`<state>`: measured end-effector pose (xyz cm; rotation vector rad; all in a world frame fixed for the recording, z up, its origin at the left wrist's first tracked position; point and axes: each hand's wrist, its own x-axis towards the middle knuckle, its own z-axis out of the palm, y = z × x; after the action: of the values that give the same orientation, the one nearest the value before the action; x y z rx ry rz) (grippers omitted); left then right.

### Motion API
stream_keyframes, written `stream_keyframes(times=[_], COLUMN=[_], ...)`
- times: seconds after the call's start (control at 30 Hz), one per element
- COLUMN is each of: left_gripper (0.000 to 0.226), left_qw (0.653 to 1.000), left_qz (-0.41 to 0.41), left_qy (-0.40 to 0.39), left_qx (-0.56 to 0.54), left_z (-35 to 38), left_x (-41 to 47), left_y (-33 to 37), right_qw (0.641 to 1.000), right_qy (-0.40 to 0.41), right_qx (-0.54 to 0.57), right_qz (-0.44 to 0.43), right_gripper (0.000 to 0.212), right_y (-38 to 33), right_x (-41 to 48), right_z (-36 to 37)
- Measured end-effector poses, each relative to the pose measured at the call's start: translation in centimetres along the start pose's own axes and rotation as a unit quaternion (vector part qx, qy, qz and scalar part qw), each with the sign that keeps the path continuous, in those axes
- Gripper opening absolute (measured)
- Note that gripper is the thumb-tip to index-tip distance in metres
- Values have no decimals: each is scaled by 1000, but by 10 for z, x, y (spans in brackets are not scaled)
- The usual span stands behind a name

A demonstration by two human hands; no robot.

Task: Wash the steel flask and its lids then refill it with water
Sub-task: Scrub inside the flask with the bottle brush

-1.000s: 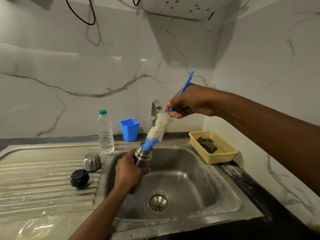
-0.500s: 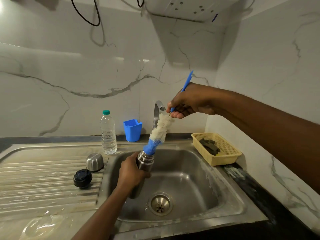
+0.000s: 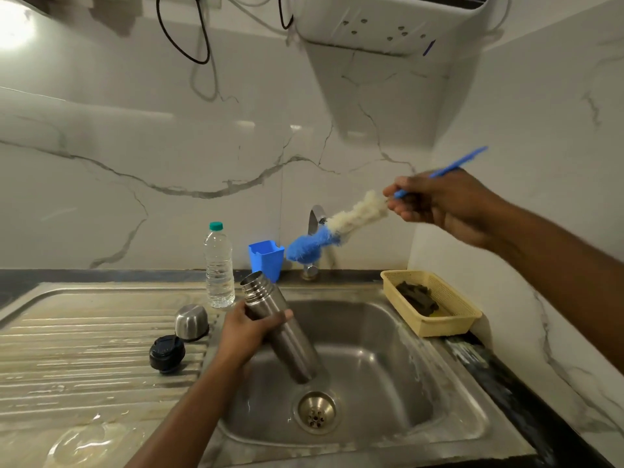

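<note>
Now, over the sink, my left hand grips the steel flask just below its neck, tilted, base down in the basin. My right hand, well apart and up to the right, pinches the bottle brush, which has left the flask's mouth since a moment ago. The steel lid and black lid rest on the drainboard.

Drainboard w/ steel cap, black lid, bottle

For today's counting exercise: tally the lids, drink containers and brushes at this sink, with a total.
Lids: 2, domed steel cap, round black stopper
Drink containers: 2, cylindrical steel flask, clear plastic water bottle
Brushes: 1, blue-and-white bristle bottle brush
Total: 5
</note>
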<state>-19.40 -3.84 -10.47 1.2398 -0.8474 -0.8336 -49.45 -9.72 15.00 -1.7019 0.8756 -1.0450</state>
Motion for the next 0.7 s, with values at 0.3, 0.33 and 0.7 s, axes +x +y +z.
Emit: stream_keyframes(times=[0.3, 0.33, 0.7], left_gripper=[66, 66, 52], left_qw=[984, 983, 977], left_qz=[-27, -29, -62], left_qy=[6, 2, -7], left_qx=[-177, -180, -203], left_z=[-2, -2, 1], left_x=[-2, -1, 0], left_y=[15, 14, 9], right_qw=[953, 949, 967], right_qy=[28, 31, 25], right_qx=[302, 315, 249], right_qz=[1, 0, -52], right_gripper=[34, 34, 22], right_y=[153, 164, 221], right_x=[-21, -21, -19], right_z=[34, 43, 79])
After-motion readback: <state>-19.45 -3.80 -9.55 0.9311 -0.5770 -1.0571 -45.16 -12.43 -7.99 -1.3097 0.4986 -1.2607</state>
